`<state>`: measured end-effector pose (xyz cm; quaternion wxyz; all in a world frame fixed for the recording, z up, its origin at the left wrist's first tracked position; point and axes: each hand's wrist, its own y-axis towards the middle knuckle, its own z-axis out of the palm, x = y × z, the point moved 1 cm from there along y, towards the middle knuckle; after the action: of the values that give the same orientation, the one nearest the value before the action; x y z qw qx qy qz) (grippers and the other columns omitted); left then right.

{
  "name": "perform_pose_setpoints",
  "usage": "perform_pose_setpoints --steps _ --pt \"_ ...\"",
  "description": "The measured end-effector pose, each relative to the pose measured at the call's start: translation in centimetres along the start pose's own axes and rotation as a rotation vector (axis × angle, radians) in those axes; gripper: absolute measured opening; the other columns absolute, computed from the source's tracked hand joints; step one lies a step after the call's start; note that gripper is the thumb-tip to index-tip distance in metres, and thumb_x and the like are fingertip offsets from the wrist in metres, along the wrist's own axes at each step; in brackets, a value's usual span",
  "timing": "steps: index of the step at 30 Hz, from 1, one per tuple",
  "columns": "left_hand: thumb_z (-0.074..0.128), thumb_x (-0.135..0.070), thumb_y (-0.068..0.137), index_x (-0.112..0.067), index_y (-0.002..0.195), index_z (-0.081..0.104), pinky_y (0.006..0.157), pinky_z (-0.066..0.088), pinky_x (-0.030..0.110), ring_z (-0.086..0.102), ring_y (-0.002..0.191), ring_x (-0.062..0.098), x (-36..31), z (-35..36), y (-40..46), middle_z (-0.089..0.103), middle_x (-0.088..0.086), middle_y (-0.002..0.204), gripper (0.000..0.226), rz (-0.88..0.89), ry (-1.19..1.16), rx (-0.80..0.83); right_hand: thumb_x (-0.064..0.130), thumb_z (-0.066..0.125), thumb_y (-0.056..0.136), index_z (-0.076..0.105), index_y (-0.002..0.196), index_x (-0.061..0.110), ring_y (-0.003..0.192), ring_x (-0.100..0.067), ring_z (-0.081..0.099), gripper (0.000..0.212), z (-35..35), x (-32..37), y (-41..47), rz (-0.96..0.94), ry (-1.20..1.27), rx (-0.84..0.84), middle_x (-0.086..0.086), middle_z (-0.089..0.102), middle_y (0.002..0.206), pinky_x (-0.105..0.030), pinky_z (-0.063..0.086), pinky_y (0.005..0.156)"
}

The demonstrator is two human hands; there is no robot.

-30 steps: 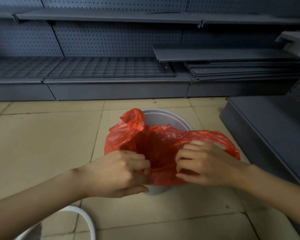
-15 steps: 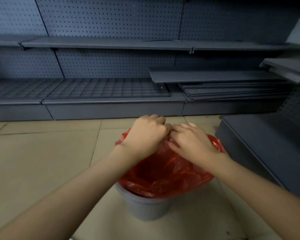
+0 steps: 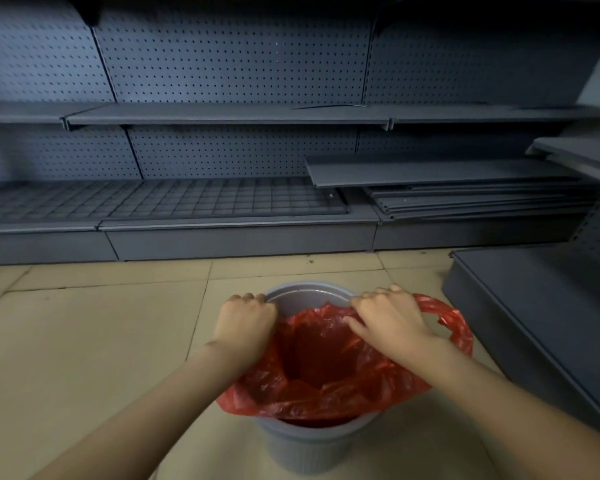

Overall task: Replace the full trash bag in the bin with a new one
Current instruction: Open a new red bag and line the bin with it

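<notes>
**Two hands at the bin rim**

Both hands are closed on the red bag (image 3: 326, 368). I see my left hand (image 3: 245, 327) gripping its edge at the far-left side of the grey bin (image 3: 309, 441), and my right hand (image 3: 390, 322) pinching the edge at the far-right side. The bag hangs open inside the bin, folded over its near rim. A handle loop sticks out on the right. Behind the bin stand grey shelves (image 3: 222, 116).

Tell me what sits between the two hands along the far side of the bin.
In the head view, a bare arc of the grey bin rim separates the left hand from the right hand; the red bag edge sags just below it.
</notes>
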<state>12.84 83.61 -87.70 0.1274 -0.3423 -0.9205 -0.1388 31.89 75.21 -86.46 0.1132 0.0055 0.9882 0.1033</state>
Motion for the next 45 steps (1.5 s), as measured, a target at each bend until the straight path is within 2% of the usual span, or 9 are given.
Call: perform_pose_setpoints --steps 6,11,15,17,24,29,33,39,45 --pt "0.037 -0.033 0.097 -0.019 0.113 0.055 0.084 0.034 0.034 0.051 0.105 0.025 0.8 1.0 -1.0 0.063 0.004 0.111 0.028 0.001 0.016 0.128 0.045 0.041 0.094 0.061 0.098 0.025 0.093 -0.017 0.062 0.029 0.3 1.4 -0.4 -0.013 0.109 -0.034 0.004 0.069 0.096 -0.032 0.037 0.085" --pt "0.032 -0.03 0.098 -0.017 0.114 0.054 0.084 0.031 0.034 0.047 0.105 0.027 1.8 0.2 -1.1 0.06 0.007 0.11 0.03 -0.058 -0.074 0.078 0.05 0.046 0.091 0.063 0.102 0.03 0.093 -0.009 0.061 0.029 -0.3 0.3 0.0 0.033 0.294 -0.06 0.011 0.069 0.098 -0.027 0.038 0.09" --pt "0.065 -0.016 0.076 -0.016 0.089 0.066 0.068 0.038 0.034 0.055 0.081 0.03 3.2 0.0 -0.9 0.062 0.007 0.082 0.013 -0.043 -0.138 -0.081 0.051 0.049 0.089 0.064 0.105 0.03 0.099 -0.008 0.059 0.03 0.3 -0.2 0.4 0.023 0.325 -0.12 0.013 0.067 0.105 -0.025 0.038 0.087" --pt "0.08 -0.013 0.056 -0.018 0.07 0.065 0.054 0.041 0.033 0.055 0.061 0.027 3.8 0.6 -0.4 0.058 0.003 0.063 0.022 -0.053 -0.135 -0.125 0.052 0.053 0.086 0.065 0.102 0.031 0.098 -0.008 0.059 0.029 0.4 -0.2 0.9 0.001 0.355 -0.159 0.014 0.067 0.102 -0.025 0.039 0.084" --pt "0.078 -0.017 0.064 -0.02 0.073 0.058 0.05 0.042 0.031 0.054 0.059 0.023 3.5 1.5 1.3 0.054 -0.002 0.064 0.022 -0.06 -0.253 -0.271 0.038 0.07 0.079 0.068 0.084 0.03 0.078 -0.007 0.061 0.009 0.9 -0.7 3.0 0.029 0.416 -0.263 0.017 0.067 0.083 -0.02 0.038 0.065" --pt "0.074 -0.011 0.063 -0.021 0.068 0.056 0.043 0.029 0.025 0.054 0.052 0.021 3.6 2.6 2.4 0.052 -0.004 0.059 0.021 -0.117 -0.338 -0.275 0.026 0.07 0.081 0.071 0.083 0.03 0.071 0.004 0.055 0.004 3.1 -2.2 4.5 0.242 0.847 -0.126 0.019 0.066 0.081 -0.008 0.037 0.062" --pt "0.075 -0.014 0.062 -0.024 0.066 0.057 0.04 0.028 0.024 0.056 0.052 0.019 4.0 3.8 3.0 0.052 -0.006 0.058 0.021 -0.157 -0.377 -0.248 0.02 0.072 0.079 0.072 0.078 0.03 0.074 0.003 0.06 0.01 5.0 -2.4 5.6 0.319 0.973 -0.114 0.019 0.068 0.076 -0.005 0.039 0.064" --pt "0.083 -0.011 0.047 -0.028 0.058 0.062 0.038 0.025 0.021 0.056 0.047 0.013 4.9 5.1 4.0 0.053 -0.009 0.055 0.029 -0.161 -0.356 -0.162 0.021 0.076 0.075 0.073 0.076 0.025 0.069 0.004 0.057 0.004 6.4 -2.1 7.3 0.465 0.971 -0.146 0.019 0.065 0.069 -0.001 0.036 0.058" --pt "0.083 -0.016 0.045 -0.024 0.055 0.064 0.038 0.023 0.021 0.055 0.047 0.012 4.9 5.6 4.7 0.053 -0.009 0.06 0.023 -0.095 -0.275 -0.135 0.018 0.071 0.08 0.07 0.084 0.024 0.075 -0.003 0.052 0.008 6.8 -1.6 7.8 0.383 0.754 -0.216 0.011 0.06 0.085 -0.01 0.036 0.065"
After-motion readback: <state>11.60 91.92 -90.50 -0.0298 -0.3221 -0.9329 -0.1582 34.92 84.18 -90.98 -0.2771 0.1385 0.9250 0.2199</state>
